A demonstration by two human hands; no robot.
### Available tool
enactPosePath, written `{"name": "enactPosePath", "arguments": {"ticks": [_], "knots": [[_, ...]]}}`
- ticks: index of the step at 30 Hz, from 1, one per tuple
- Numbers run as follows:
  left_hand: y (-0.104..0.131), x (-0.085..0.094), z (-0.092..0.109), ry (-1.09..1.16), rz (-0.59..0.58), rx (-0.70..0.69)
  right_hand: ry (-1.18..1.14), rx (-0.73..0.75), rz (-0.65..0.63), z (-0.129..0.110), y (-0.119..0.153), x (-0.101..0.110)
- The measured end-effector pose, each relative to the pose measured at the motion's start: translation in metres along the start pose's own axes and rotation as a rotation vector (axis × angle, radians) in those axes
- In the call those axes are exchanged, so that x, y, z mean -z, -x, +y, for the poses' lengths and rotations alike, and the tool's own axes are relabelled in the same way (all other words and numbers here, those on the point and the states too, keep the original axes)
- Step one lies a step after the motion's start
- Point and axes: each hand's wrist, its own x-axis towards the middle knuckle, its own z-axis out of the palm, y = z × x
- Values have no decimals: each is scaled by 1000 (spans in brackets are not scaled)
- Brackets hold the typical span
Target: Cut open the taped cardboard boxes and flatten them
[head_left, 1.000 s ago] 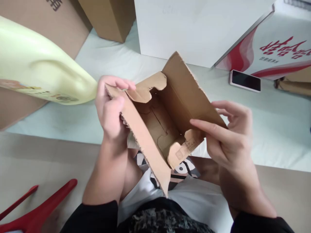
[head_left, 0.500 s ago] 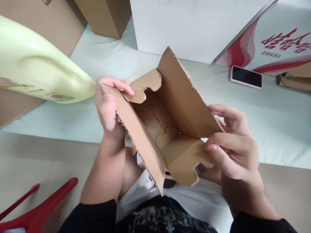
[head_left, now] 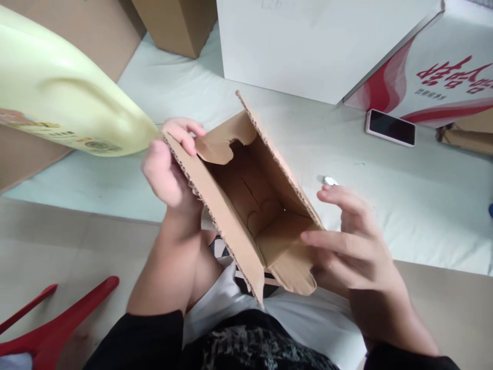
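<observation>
A small brown cardboard box (head_left: 269,180) is tilted in front of me, its top end open and its inside facing up. My left hand (head_left: 173,164) grips its left wall, with the thumb outside and the fingers over the rim by a notched end flap (head_left: 219,144). My right hand (head_left: 354,241) is at the near right corner, one fingertip on the inner face of the other notched flap (head_left: 292,262). Its upper finger stands clear of the box, and its lower fingers are partly hidden and blurred.
A pale yellow-green bottle (head_left: 77,92) stands close on the left. Behind are a brown carton (head_left: 177,25), a white box (head_left: 285,46) and a red-and-white carton (head_left: 435,77). A phone (head_left: 391,128) and a small white object (head_left: 330,181) lie on the pale cloth. Red legs (head_left: 77,318) show lower left.
The long right-hand flap has swung from leaning outward to nearly upright. My right hand has shifted left with it and its fingers have spread, the upper one leaving the flap.
</observation>
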Motion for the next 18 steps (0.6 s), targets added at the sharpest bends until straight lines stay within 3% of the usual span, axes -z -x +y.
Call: {"name": "enactPosePath", "arguments": {"ticks": [3, 6, 10, 14, 16, 18], "knots": [[-9, 6, 8, -5, 77, 171, 62, -129, 155, -3, 3, 1], [-14, 15, 11, -37, 22, 329, 90, -254, 215, -7, 1, 2], [-16, 27, 4, -157, -161, 240, 165, -377, 253, -13, -4, 6], [-19, 41, -4, -120, -367, 29, 150, -435, 294, -18, -7, 6], [-21, 49, -3, -97, -533, -65, 121, -457, 295, -19, -8, 4], [-24, 57, 1, -157, -755, -64, 77, -476, 292, -20, -8, 2]]}}
